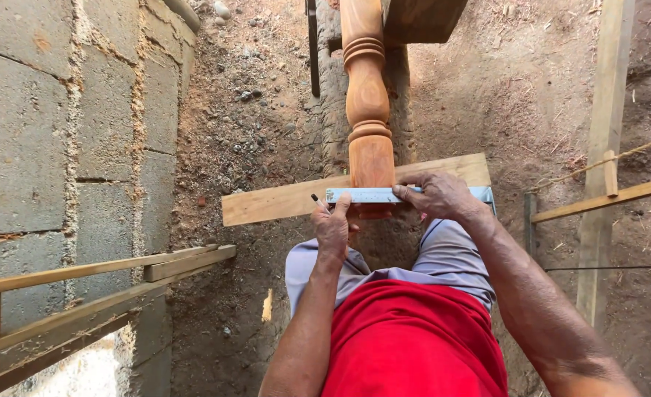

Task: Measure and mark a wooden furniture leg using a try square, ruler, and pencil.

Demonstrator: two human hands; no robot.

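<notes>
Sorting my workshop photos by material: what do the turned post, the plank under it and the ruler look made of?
Turned post: wood, reddish and smooth, perhaps varnished. Plank: pale bare wood with visible grain. Ruler: probably metal, flat grey-blue with fine markings; the look leaves plastic open.

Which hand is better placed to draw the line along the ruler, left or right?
Left, probably. The left hand holds a pencil with its tip at the ruler, which lies across the turned wooden post and the plank. The right hand is busy pressing the ruler down.
</notes>
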